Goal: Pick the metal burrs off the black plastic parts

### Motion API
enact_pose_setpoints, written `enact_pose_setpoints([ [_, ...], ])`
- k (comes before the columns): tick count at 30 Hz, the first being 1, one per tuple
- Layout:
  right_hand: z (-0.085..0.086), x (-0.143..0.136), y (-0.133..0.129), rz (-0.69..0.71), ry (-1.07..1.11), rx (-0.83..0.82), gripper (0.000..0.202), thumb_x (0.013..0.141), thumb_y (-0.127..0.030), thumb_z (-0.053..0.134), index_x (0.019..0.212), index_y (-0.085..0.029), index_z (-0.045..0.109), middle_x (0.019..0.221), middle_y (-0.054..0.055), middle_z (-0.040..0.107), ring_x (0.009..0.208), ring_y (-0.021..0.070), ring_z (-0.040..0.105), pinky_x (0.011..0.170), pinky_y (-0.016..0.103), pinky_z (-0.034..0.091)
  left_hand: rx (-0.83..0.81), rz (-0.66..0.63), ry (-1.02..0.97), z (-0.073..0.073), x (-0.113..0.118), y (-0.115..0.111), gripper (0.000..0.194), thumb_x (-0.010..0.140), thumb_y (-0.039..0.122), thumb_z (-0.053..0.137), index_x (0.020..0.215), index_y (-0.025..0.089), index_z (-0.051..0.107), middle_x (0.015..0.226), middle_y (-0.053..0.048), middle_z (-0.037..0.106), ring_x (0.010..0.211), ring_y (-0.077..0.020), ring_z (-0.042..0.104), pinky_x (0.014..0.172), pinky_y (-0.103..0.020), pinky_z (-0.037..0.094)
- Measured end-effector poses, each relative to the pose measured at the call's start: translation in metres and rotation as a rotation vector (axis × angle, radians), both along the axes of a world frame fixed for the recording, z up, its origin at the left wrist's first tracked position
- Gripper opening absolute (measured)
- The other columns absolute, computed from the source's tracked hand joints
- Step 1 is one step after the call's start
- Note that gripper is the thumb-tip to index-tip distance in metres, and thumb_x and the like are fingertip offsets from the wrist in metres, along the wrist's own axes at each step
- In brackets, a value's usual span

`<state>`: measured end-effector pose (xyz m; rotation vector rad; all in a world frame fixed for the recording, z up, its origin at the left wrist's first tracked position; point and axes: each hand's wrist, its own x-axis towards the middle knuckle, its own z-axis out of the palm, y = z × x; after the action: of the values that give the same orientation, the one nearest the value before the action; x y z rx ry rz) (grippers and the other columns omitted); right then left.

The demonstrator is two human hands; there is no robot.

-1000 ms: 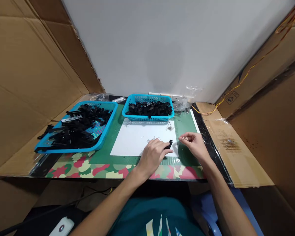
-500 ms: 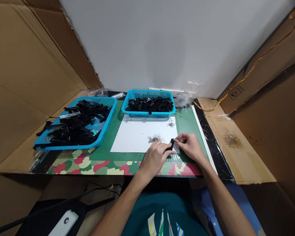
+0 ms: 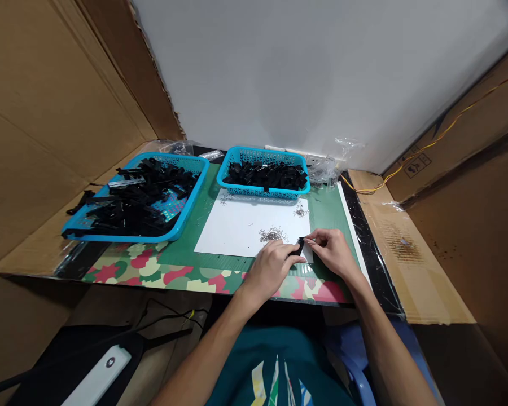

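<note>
A small black part [image 3: 299, 246] is gripped between the thumb and fingers of my left hand [image 3: 274, 263], low over the right front corner of a white sheet [image 3: 228, 228]. My right hand [image 3: 330, 248] is pinched at the part's upper right end; whatever lies between its fingertips is too small to make out. Just beyond my left hand is a pile of tiny metal pieces [image 3: 271, 234] on the sheet. A smaller pile [image 3: 300, 211] sits near the sheet's right edge.
A large blue basket [image 3: 182, 221] of black parts stands at the left, a smaller blue basket [image 3: 262, 193] of black parts at the back. Clear plastic bags [image 3: 324, 171] lie behind. Cardboard walls [image 3: 469, 197] flank the table.
The view has shifted and tilted slightly. Both hands keep nearly the same place at the black part, which looks a little more tilted.
</note>
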<state>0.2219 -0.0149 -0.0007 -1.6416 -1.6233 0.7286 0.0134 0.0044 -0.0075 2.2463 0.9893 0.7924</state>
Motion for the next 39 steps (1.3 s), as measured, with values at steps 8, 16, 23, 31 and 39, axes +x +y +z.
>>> enact_pose_setpoints([
  [8, 0.010, 0.012, -0.006, 0.069, -0.123, 0.149, 0.030, 0.101, -0.026, 0.054, 0.105, -0.021, 0.083, 0.096, 0.008, 0.073, 0.081, 0.0209, 0.067, 0.074, 0.034, 0.052, -0.067, 0.014, -0.027, -0.002, -0.001, -0.001, 0.018, 0.096, 0.030, 0.074, 0.111, 0.021, 0.079, 0.105, -0.008, 0.079, 0.101, -0.0281, 0.070, 0.088, -0.039, 0.053],
  [16, 0.008, 0.003, 0.000, -0.238, 0.035, 0.327, 0.026, 0.095, -0.042, 0.071, 0.086, -0.019, 0.080, 0.088, 0.010, 0.079, 0.078, 0.0253, 0.073, 0.075, 0.038, 0.057, -0.031, 0.014, -0.022, 0.000, -0.002, -0.001, 0.018, 0.094, 0.027, 0.077, 0.110, 0.021, 0.080, 0.106, -0.007, 0.080, 0.097, -0.0277, 0.071, 0.086, -0.039, 0.054],
  [23, 0.002, -0.017, 0.003, -0.191, 0.351, 0.169, 0.029, 0.091, -0.045, 0.074, 0.081, -0.019, 0.068, 0.076, 0.007, 0.077, 0.070, 0.0243, 0.075, 0.070, 0.033, 0.059, -0.012, 0.016, -0.003, 0.003, -0.002, -0.002, 0.021, 0.093, 0.024, 0.078, 0.113, 0.020, 0.079, 0.103, -0.005, 0.081, 0.097, -0.0265, 0.071, 0.085, -0.037, 0.053],
  [31, -0.002, -0.017, 0.002, -0.191, 0.103, 0.278, 0.026, 0.095, -0.039, 0.069, 0.078, -0.019, 0.072, 0.069, 0.004, 0.075, 0.061, 0.0197, 0.070, 0.061, 0.028, 0.051, -0.033, -0.006, 0.003, 0.001, -0.001, -0.002, 0.018, 0.095, 0.022, 0.075, 0.112, 0.019, 0.079, 0.103, -0.005, 0.081, 0.098, -0.0262, 0.071, 0.087, -0.037, 0.054],
  [39, -0.009, -0.022, 0.002, -0.255, 0.123, 0.290, 0.028, 0.091, -0.040, 0.073, 0.074, -0.017, 0.074, 0.066, 0.004, 0.075, 0.058, 0.0191, 0.068, 0.057, 0.027, 0.048, -0.126, 0.006, -0.122, 0.002, 0.000, 0.007, 0.014, 0.092, 0.015, 0.076, 0.105, 0.019, 0.080, 0.098, -0.006, 0.081, 0.090, -0.0243, 0.074, 0.081, -0.033, 0.054],
])
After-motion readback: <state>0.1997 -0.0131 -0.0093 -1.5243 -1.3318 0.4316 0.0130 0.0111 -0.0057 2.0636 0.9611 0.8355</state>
